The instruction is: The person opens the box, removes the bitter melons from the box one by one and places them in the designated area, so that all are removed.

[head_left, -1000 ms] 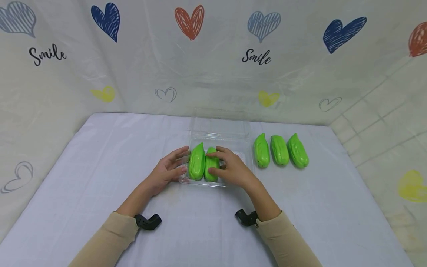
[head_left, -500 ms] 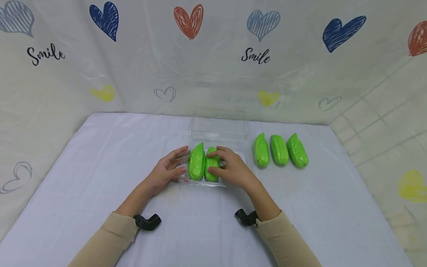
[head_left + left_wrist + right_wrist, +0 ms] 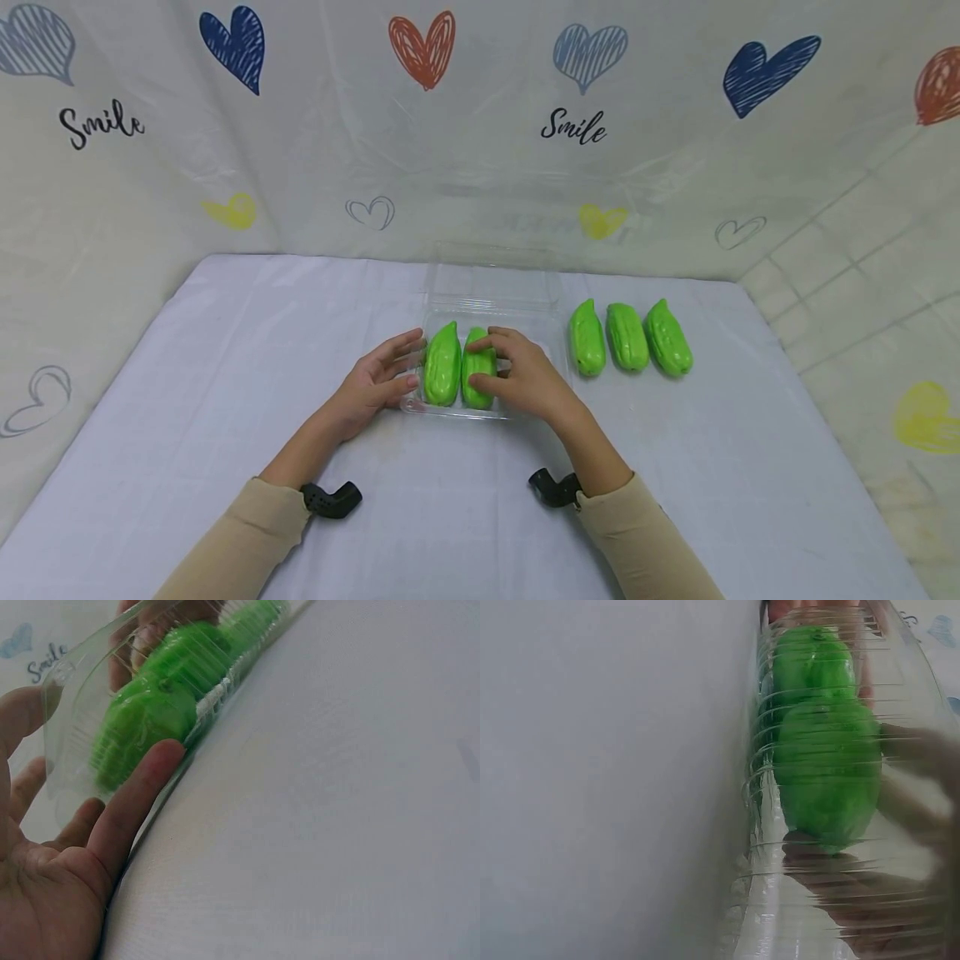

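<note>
Two glossy green ridged fruit-like pieces lie side by side in a clear plastic clamshell box [image 3: 525, 323] with its lid raised at the back. The left piece [image 3: 442, 365] has a pointed tip. My right hand [image 3: 525, 375] reaches into the box and holds the right piece [image 3: 478, 385] between thumb and fingers; the right wrist view shows this piece [image 3: 829, 772] through the ribbed wall. My left hand [image 3: 371, 383] rests along the box's left side, its fingers extended against the wall. From the left wrist, a finger [image 3: 142, 799] lies along the clear plastic.
To the right of the box, three more green pieces stand in a row: the nearest [image 3: 587, 339], the middle one [image 3: 628, 337] and the farthest [image 3: 669, 339]. A white cloth covers the table [image 3: 247, 350]. Behind it hangs a heart-patterned curtain [image 3: 480, 167].
The right piece has shifted slightly to the right within the box, along with my right hand's fingers, widening the gap to the left piece. My left hand stays in place.
</note>
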{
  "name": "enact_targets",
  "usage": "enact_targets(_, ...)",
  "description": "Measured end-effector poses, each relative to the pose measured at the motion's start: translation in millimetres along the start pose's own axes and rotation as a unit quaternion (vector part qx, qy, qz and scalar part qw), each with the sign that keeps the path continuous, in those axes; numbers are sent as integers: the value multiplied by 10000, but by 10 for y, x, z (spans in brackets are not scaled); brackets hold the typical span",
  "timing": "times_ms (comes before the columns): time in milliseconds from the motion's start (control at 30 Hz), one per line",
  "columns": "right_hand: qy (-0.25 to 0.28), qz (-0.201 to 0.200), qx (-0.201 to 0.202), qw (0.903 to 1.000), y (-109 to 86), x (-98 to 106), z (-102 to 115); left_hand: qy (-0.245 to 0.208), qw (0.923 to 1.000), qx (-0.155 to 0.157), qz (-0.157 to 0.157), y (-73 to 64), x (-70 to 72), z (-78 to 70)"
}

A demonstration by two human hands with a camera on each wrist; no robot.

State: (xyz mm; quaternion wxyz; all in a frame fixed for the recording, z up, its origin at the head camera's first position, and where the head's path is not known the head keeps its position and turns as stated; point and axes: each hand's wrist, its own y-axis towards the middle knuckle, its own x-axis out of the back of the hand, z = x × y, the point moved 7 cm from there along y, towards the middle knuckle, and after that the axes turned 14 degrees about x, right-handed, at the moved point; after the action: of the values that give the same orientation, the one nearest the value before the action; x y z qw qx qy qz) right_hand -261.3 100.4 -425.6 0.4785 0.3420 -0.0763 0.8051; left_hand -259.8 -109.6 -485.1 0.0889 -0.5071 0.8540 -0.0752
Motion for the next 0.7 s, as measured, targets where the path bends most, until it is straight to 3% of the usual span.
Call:
enact_targets(433, 301, -248, 31, 9992, -13, 246, 43, -42, 10000, -37, -15, 20, -10, 6)
enact_targets(700, -115, 204, 21, 9997, 20, 126, 28, 45, 10000, -28, -6, -9, -4, -13)
